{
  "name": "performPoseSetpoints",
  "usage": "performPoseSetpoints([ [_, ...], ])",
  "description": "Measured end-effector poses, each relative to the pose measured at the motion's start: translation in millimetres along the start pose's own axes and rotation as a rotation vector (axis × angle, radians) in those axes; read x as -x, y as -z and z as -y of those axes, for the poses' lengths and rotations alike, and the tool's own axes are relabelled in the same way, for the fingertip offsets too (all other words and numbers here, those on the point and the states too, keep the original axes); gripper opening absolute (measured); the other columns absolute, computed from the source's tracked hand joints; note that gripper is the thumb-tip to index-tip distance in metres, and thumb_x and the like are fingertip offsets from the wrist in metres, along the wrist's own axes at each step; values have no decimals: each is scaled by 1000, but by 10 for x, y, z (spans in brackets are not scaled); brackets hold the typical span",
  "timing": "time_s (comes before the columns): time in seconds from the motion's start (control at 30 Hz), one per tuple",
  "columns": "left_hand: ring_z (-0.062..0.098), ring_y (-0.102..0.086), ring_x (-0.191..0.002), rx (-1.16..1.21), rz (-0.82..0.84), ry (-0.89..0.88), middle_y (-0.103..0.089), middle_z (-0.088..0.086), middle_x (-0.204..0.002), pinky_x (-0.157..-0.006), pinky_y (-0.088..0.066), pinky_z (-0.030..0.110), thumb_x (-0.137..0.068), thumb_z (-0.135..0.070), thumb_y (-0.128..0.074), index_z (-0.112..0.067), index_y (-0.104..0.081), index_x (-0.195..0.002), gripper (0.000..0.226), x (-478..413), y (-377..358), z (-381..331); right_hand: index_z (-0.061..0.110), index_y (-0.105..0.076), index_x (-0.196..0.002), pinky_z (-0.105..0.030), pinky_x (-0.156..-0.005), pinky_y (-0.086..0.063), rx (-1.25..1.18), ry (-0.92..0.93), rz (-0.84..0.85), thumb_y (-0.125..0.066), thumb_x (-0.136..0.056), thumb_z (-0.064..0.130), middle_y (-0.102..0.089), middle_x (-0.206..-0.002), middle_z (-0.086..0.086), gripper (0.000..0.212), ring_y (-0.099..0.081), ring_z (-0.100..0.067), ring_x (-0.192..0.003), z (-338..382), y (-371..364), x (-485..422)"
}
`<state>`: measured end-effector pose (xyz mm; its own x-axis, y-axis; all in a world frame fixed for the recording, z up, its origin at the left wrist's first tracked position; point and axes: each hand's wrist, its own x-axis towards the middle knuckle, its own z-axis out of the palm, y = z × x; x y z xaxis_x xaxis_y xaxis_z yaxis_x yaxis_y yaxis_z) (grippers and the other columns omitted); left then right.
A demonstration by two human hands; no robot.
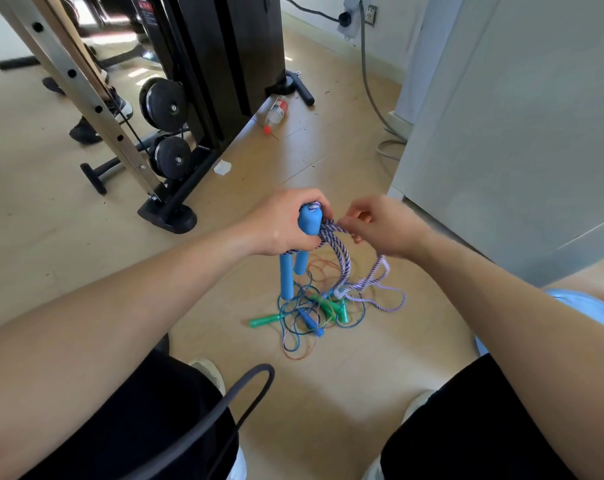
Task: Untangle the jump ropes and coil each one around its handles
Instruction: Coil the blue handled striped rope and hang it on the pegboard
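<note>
Step in hand: coiling the purple braided rope (342,263) around its two blue foam handles (295,268). The untangling of this rope looks mostly done, judging by how it lies. A few turns sit on the handles near their top end, and the rest of the rope hangs loose to the floor (328,393).

The left hand (279,225) grips both handles side by side, upright. Its fingers (316,200) are curled over the top and the thumb is clamped across the wraps, so the lower handle ends stick out below the fist. The right hand (383,230) is just beside the handles. Its fingers (352,220) pinch the rope where it leaves the wraps, and the rope runs under that hand and down.

The slack tail ends in loops on the floor, touching or overlapping the pile of thin ropes (304,327) with green handles (266,320) and a small blue handle (307,318). It is not possible to tell whether the tail is caught in that pile.

Next move likely calls for:
- carrying the pinched strand round both handles for another turn
- keeping tension so the wraps stay tight
- the left thumb pinning each new turn
- watching that the slack lifts free of the thin ropes

The thin ropes are not yet sorted.
</note>
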<state>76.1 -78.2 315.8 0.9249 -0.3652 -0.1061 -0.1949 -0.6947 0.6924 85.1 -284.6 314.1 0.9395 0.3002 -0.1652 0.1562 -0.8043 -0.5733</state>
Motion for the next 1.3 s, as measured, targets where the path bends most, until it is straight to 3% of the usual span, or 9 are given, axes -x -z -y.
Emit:
performPoseSetpoints([
  [0.13, 17, -66, -86, -23, -25, 59, -66, -10, -97, -73, -58, 36, -71, -16, -81, -37, -63, -96, 37, -11, 89, 168, 15, -64, -81, -28, -69, -50, -66, -127, -171, -54, -98, 27, -72, -70, -3, 23, -66, -15, -66, -178, 130, 5],
  [0.27, 15, -64, -83, -26, -103, 165, -64, -8, -95, -62, -51, 25, -72, -12, -81, -32, -65, -96, 35, 9, 260, 386, 7, -59, -86, -28, -64, -50, -100, -358, -336, -43, -98, 22, -69, -67, -13, 25, -66, -22, -59, -442, 327, 38],
  [0.4, 13, -58, -70, 6, -171, 183, -62, -5, -91, -55, -51, 24, -72, -14, -83, -30, -66, -98, 35, 26, 403, 447, 6, -64, -83, -34, -82, -54, 19, -486, -61, -48, -89, 17, -74, -81, -11, 20, -68, -28, -83, -608, 384, 75],
  [0.5, 8, -56, -70, 30, -114, 112, -64, -3, -94, -64, -51, 23, -72, -13, -84, -30, -66, -96, 35, 26, 327, 337, 11, -66, -115, -34, -94, -47, 292, -352, 126, -55, -90, 20, -64, -123, -14, 29, -59, -31, -114, -448, 202, 42],
  [0.6, 3, -56, -70, 53, -54, 27, -66, -3, -94, -62, -47, 13, -73, -9, -83, -25, -67, -98, 34, 0, 176, 136, 23, -48, -144, -29, -105, -39, 83, -65, 64, -61, -88, 18, -56, -141, -2, 58, -52, -22, -129, -141, 74, 12],
  [0.7, 18, -62, -82, 97, -53, -23, -69, 0, -96, -73, -52, 27, -72, -10, -85, -25, -66, -99, 37, -39, 80, -2, 24, -60, -129, -29, -87, -48, -144, 43, 163, -67, -85, 18, -70, -107, 6, 45, -64, -14, -98, 84, -34, 23],
  [0.83, 19, -65, -84, 147, -83, -42, -70, 1, -96, -75, -53, 28, -71, -10, -85, -22, -66, -100, 37, -52, 69, -36, 14, -61, -97, -30, -62, -47, -150, 29, 221, -63, -92, 25, -70, -65, 4, 12, -63, -19, -63, 103, -46, 40],
  [1.07, 0, -53, -71, 182, -195, 7, -64, -4, -95, -64, -44, 12, -77, -14, -84, -15, -62, -103, 34, -97, 125, 68, 15, -72, -85, -29, -50, -40, -487, -10, 92, -54, -99, 27, -39, -55, 7, 26, -37, -15, -52, 112, 14, 42],
  [1.3, 2, -53, -69, 240, -135, -34, -61, -5, -93, -60, -45, 13, -81, -21, -82, -13, -61, -105, 32, -88, 44, -44, 6, -63, -83, -28, -51, -39, -584, -137, 32, -43, -95, 8, -54, -62, -3, 23, -45, -18, -47, 81, 95, 5],
])
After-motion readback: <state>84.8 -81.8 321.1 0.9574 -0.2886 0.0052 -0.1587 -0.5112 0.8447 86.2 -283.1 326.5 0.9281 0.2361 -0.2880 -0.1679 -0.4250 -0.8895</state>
